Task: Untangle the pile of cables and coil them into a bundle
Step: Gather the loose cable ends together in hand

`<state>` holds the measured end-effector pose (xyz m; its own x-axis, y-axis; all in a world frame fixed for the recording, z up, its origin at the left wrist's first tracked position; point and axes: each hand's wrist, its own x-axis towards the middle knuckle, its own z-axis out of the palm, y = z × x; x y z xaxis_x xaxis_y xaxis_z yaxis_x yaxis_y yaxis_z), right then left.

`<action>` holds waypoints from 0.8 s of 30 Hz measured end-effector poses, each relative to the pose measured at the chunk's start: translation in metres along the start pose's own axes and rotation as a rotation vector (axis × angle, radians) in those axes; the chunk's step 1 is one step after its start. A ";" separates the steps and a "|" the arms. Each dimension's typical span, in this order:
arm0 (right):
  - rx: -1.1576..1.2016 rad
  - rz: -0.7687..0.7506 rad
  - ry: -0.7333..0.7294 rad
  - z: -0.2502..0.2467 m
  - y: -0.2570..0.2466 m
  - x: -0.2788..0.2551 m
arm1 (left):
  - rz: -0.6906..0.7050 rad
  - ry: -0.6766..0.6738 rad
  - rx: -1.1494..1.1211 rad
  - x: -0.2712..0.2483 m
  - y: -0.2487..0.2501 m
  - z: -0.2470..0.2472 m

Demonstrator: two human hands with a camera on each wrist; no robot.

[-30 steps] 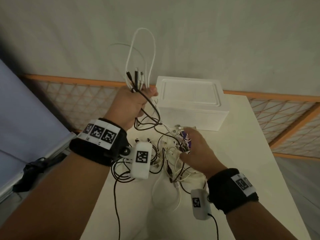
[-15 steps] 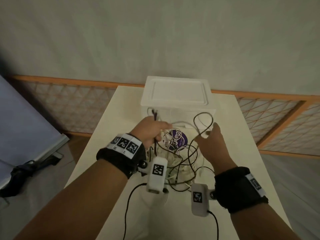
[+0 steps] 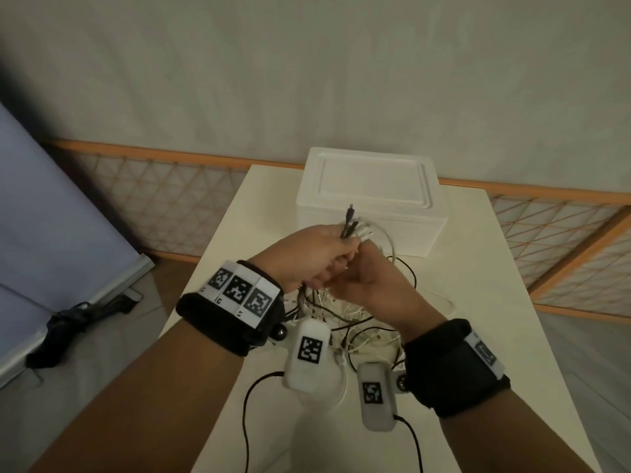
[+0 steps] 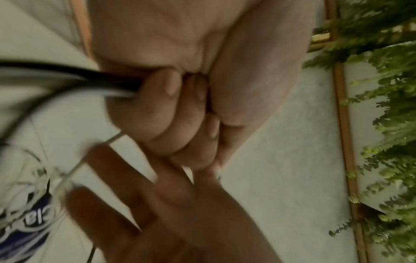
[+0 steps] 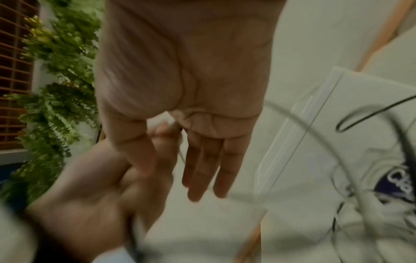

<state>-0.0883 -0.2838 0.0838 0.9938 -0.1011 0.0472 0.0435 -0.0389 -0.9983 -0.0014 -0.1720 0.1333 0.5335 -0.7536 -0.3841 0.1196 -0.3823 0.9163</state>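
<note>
My left hand (image 3: 307,257) is a fist round a bunch of black and white cable ends (image 3: 351,225), whose plugs stick up past the thumb. In the left wrist view its fingers (image 4: 171,110) curl over black and white strands (image 4: 101,78). My right hand (image 3: 372,285) lies right against the left one with straight fingers (image 5: 202,165), its thumb touching the left hand (image 5: 101,186). The tangled cables (image 3: 362,322) hang from the fist onto the cream table (image 3: 478,302). A purple-labelled item (image 5: 400,179) lies among them.
A white lidded box (image 3: 372,199) stands at the table's far end, just behind my hands. An orange lattice panel (image 3: 164,206) runs behind the table. A blue-grey board (image 3: 51,216) and a dark object (image 3: 65,332) lie on the floor at left.
My left hand came down from its raised position with the cable ends still in it. My right hand left the pile and moved left until it met the left hand.
</note>
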 end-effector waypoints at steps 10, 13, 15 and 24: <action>-0.008 0.125 -0.077 0.005 -0.016 0.013 | 0.121 -0.187 -0.512 -0.006 0.004 -0.027; -0.068 0.145 -0.127 0.018 -0.024 0.016 | 0.207 -0.056 -0.755 -0.002 0.011 -0.034; -0.414 0.122 -0.084 0.005 -0.033 0.021 | 0.222 0.072 -0.843 -0.002 0.009 -0.046; -1.322 0.310 0.191 -0.077 -0.018 -0.002 | 0.102 0.581 -1.170 -0.014 -0.079 -0.135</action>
<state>-0.0989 -0.3590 0.1041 0.9103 -0.4097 -0.0583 -0.4128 -0.8892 -0.1971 0.0954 -0.0593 0.0819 0.8291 -0.2999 -0.4719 0.5522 0.5716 0.6069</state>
